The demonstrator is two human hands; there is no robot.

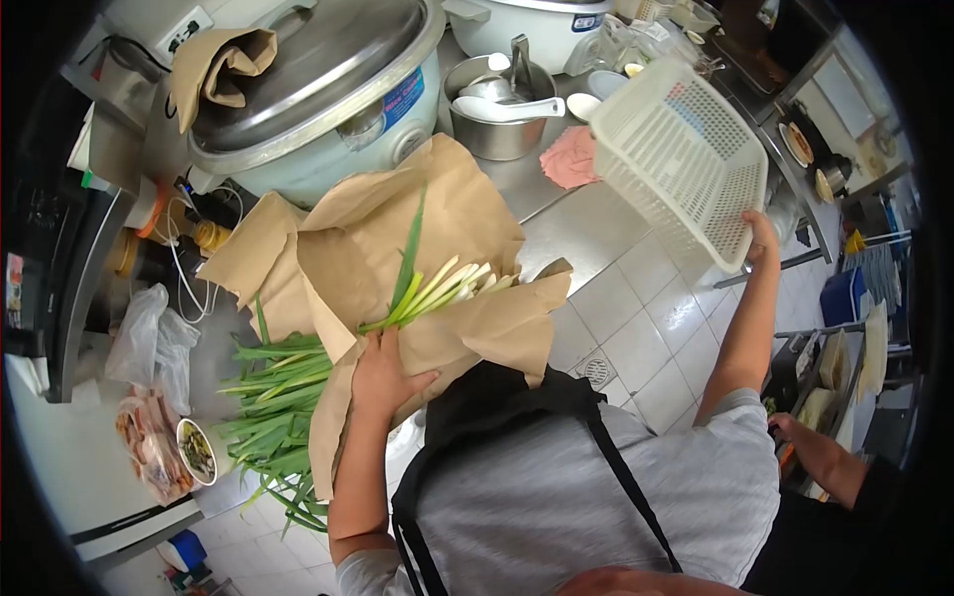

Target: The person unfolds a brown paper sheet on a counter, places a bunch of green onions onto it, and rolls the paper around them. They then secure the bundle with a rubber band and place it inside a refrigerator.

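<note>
My left hand (pixel 386 375) is at the near edge of a crumpled sheet of brown paper (pixel 452 199), its thumb against the outside and its fingers reaching over into the fold, where the fingertips are partly hidden. Inside the paper lies a bunch of green onions (pixel 437 296), white ends to the right. Their long green leaves spill out on the left and hang over the counter edge. Out to the right, my right hand (pixel 763 236) grips the rim of a white perforated plastic basket (pixel 686 149), which is tilted and held up above the floor and counter edge.
Behind the paper stands a large rice cooker (pixel 328 109) with folded brown paper on its lid. A steel pot (pixel 502 109) with utensils and a pink cloth (pixel 569 159) are beside it. At left are a plastic bag (pixel 154 343) and a bowl (pixel 197 452). Another person's arm (pixel 820 457) shows at lower right.
</note>
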